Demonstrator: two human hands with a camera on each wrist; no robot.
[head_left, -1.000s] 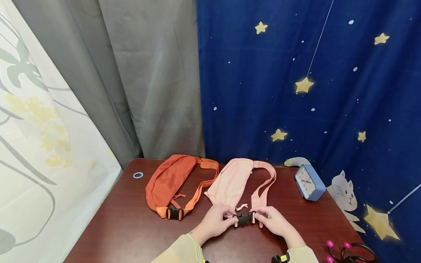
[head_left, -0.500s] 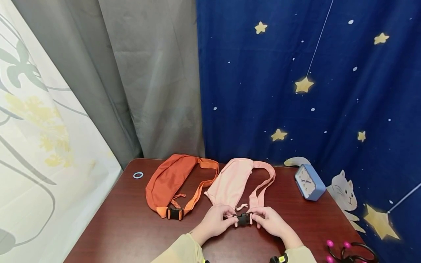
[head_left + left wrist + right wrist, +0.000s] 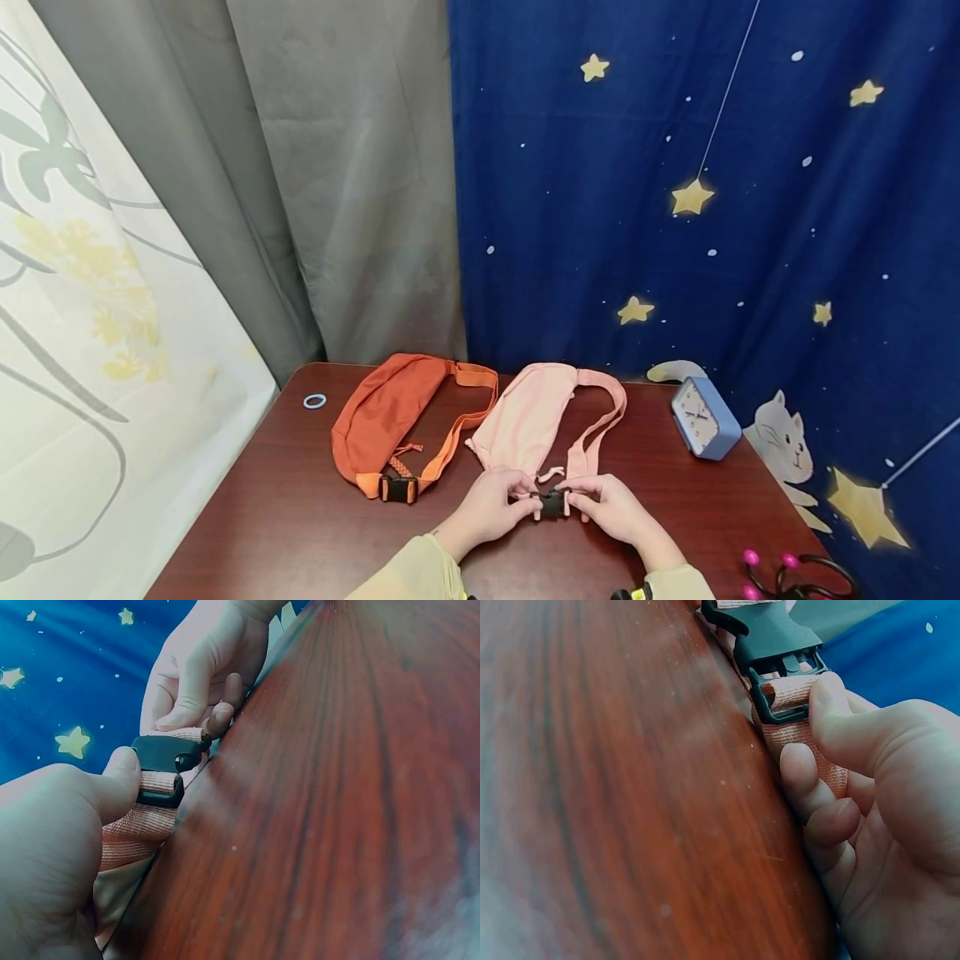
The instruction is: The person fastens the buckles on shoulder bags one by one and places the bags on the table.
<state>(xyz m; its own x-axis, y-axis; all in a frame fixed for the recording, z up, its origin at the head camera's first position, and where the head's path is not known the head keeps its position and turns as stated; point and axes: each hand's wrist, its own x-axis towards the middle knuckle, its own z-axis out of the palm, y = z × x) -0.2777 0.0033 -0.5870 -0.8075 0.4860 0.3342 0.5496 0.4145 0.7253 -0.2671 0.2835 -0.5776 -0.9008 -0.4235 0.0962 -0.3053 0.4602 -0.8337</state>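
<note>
A pink waist bag (image 3: 525, 412) lies on the table, its strap (image 3: 611, 400) looping right and forward to a black side-release buckle (image 3: 552, 503). Thumb and fingers of my left hand (image 3: 491, 504) pinch the buckle's left end. On the other end, my right hand (image 3: 615, 510) pinches the buckle's strap end, thumb on the webbing. In the right wrist view, the two halves of the buckle (image 3: 776, 637) sit together. The left wrist view shows the buckle (image 3: 161, 754) between both hands, just above the table edge. Fingers hide part of the webbing.
Left of the pink bag lies an orange waist bag (image 3: 390, 417) with its black buckle (image 3: 399, 489) fastened. A light blue ring (image 3: 315, 402) is at the far left. A blue clock (image 3: 707, 417) stands at the right. A black item with pink knobs (image 3: 802, 579) is at the near right.
My right hand has moved left toward my left hand, pulling the strap along. The buckle halves have come together, closing the gap between them. My left hand has stayed in place.
</note>
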